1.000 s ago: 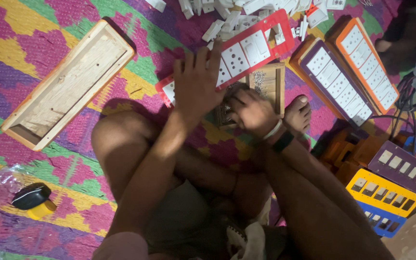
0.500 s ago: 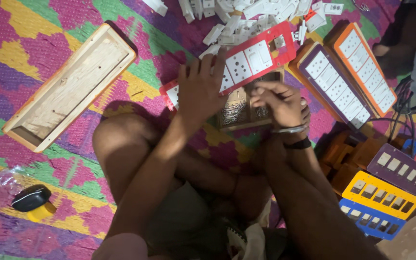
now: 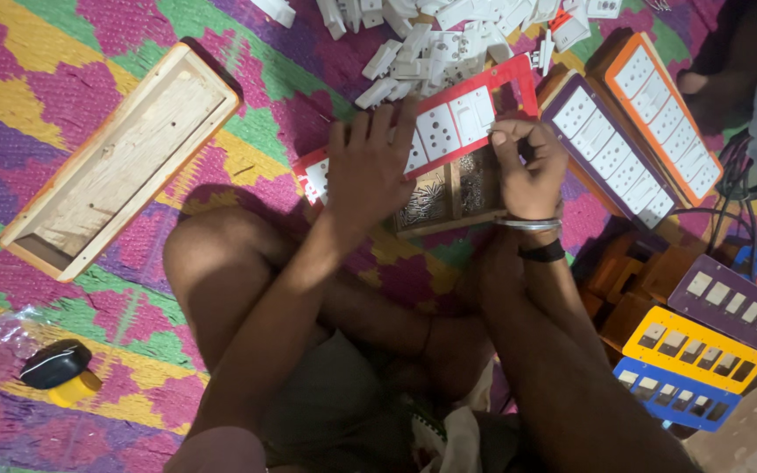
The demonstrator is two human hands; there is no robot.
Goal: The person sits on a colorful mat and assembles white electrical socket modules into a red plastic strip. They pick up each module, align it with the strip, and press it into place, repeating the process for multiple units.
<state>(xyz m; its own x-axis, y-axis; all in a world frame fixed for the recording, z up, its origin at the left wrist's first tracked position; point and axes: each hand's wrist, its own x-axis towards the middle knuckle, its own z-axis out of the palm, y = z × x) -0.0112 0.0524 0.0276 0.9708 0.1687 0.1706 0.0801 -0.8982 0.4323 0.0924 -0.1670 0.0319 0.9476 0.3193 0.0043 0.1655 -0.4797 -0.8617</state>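
A bright woven mat (image 3: pixel 89 52) covered the floor. The left hand (image 3: pixel 370 171) lay flat, fingers spread, pinning the red switch panel (image 3: pixel 449 123) near the mat's top edge. The right hand (image 3: pixel 527 166) seemed clenched on 1 part; steady pressure would help seating.

cams: 1 only, head-worn | we look steeply down over our crossed legs at the woven mat (image 3: pixel 63 52) | range: close, our left hand (image 3: pixel 370 171) & right hand (image 3: pixel 527 166) sit approx mid-frame | far edge of view: pile of white parts (image 3: pixel 449 35) | shared views: n/a, single cam
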